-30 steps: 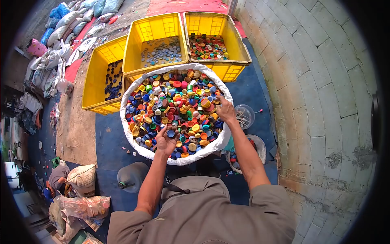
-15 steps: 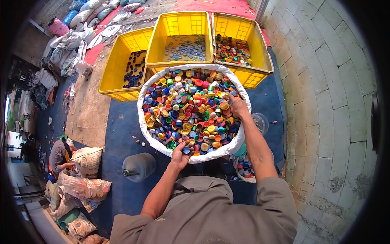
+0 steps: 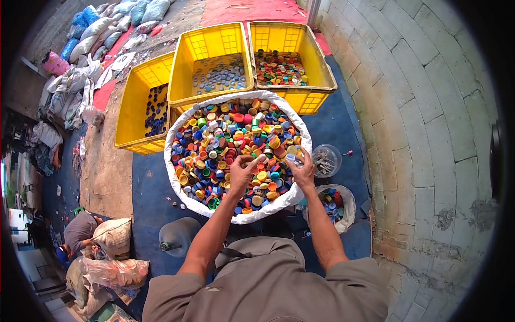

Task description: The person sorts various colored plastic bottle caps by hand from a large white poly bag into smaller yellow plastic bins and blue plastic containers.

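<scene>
A large round sack with a rolled white rim is heaped with bottle caps in many colours. Over the right part of the heap, my right hand is closed on a pale bottle cap between thumb and fingers. My left hand is above the middle of the heap, fingers bent together and pointing toward my right hand. Something small and whitish shows at its fingertips, too small to name. The two hands are a short distance apart.
Beyond the sack stand yellow crates: one with dark blue caps, one with pale blue caps, one with red, green and yellow caps. A clear tub, smaller sack, large bottle, block wall and crouching person surround me.
My left hand has moved from the sack's near rim to over the middle of the heap, and the dark blue cap in it no longer shows. The whole view has shifted left.
</scene>
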The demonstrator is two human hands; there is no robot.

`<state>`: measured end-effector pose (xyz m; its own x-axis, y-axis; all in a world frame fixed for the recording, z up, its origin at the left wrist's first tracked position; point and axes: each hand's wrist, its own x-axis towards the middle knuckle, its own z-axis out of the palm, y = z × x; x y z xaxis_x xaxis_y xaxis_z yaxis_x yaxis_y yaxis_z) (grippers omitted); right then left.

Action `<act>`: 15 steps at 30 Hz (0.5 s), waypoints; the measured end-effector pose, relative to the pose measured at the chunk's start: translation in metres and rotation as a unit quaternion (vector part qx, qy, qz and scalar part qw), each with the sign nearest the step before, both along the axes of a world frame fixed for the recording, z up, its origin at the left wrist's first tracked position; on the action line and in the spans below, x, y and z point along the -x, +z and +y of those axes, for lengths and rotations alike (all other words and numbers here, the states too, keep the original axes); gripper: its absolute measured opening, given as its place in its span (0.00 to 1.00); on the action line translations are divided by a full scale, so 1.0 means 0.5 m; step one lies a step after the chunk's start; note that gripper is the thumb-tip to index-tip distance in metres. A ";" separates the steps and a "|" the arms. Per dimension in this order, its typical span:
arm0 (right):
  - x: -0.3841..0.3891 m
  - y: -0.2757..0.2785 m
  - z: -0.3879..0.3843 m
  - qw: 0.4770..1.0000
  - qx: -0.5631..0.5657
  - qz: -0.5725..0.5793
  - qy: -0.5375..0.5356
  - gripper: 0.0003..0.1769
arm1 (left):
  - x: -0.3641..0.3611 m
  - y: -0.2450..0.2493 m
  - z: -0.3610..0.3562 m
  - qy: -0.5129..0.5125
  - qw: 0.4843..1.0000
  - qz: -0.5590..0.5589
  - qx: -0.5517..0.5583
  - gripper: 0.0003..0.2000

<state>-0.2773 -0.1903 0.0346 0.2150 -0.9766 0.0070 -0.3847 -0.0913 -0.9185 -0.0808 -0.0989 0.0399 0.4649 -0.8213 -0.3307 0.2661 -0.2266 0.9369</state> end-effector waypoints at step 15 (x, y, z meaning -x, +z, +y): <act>0.143 0.043 0.199 0.978 -0.139 -0.138 -0.066 0.42 | 0.082 -0.084 -0.342 -0.247 0.847 -0.471 -0.005 0.18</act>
<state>-0.3489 -0.0909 0.0561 0.1135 -0.9684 -0.2219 -0.1093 0.2098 -0.9716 -0.1216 -0.2698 -0.0023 0.1271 -0.9918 -0.0121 -0.7283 -0.1016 0.6777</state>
